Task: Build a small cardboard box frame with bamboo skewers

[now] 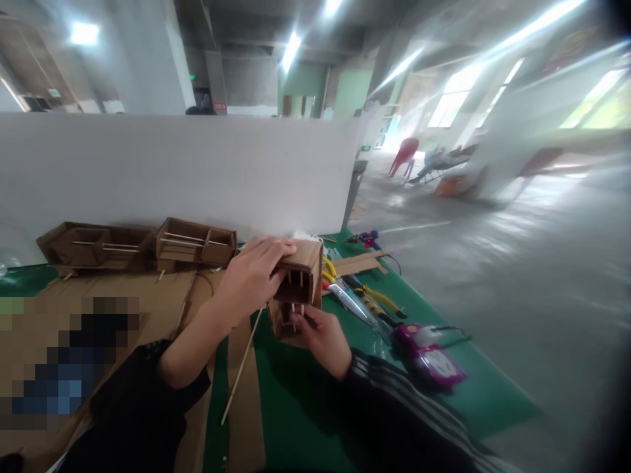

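Note:
A small brown cardboard box (pixel 311 255) with open compartments stands tilted in front of me, thin wooden sticks crossing its inside. My left hand (pixel 259 272) grips it from the upper left, fingers over the top edge and thumb at the opening. At the lower compartment, my right hand (pixel 325 338) pinches a thin wooden stick (pixel 302 309) between thumb and fingers. Part of the box is hidden behind both hands. Two similar cardboard pieces, one longer (pixel 93 246) and one shorter (pixel 194 244), stand to the left with sticks across them.
A long thin stick (pixel 241 368) leans over a cardboard strip (pixel 246 407). On the green table (pixel 473 401), pliers with yellow handles (pixel 384 301), a purple tape measure (pixel 436 361) and a blue-red tool (pixel 365 238) lie right. A white panel (pixel 187 167) rises behind.

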A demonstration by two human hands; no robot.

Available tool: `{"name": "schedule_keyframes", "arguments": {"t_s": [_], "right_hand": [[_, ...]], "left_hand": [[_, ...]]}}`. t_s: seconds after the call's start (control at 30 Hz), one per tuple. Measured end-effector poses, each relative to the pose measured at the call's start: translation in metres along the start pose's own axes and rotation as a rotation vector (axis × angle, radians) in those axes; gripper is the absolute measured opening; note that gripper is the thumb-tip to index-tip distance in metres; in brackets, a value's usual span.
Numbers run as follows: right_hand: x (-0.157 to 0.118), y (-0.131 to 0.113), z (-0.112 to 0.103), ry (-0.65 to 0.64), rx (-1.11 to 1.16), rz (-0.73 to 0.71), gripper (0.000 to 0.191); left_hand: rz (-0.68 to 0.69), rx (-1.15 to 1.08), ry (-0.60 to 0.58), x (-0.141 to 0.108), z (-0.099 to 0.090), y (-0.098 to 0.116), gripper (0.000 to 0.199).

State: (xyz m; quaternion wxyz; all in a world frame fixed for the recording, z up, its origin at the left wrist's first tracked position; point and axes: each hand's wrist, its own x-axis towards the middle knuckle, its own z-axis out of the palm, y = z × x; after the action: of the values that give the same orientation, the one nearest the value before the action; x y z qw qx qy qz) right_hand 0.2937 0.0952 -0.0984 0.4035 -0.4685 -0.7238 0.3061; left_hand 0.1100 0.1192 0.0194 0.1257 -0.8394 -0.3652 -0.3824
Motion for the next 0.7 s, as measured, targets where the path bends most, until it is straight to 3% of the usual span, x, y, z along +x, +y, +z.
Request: {"name": "schedule_keyframes", "arguments": {"t_s": [0.33,0.53,0.7], "right_hand": [[0.001,0.008,-0.007,0.067,-0.128,-0.030,0.030],[0.000,0.011,-0.004,0.069,-0.172,-0.032,0.030],[0.000,0.013,-0.002,0.054,-0.204,-0.008,0.033]], "left_hand": [[0.073,-0.193,-0.142,0.001,-0.007,-0.006,0.036],[0.102,-0.093,-0.139,0.000,-0.007,-0.002,0.034],[0.043,-0.008,-0.158,0.000,-0.008,0.003,0.027]]}}
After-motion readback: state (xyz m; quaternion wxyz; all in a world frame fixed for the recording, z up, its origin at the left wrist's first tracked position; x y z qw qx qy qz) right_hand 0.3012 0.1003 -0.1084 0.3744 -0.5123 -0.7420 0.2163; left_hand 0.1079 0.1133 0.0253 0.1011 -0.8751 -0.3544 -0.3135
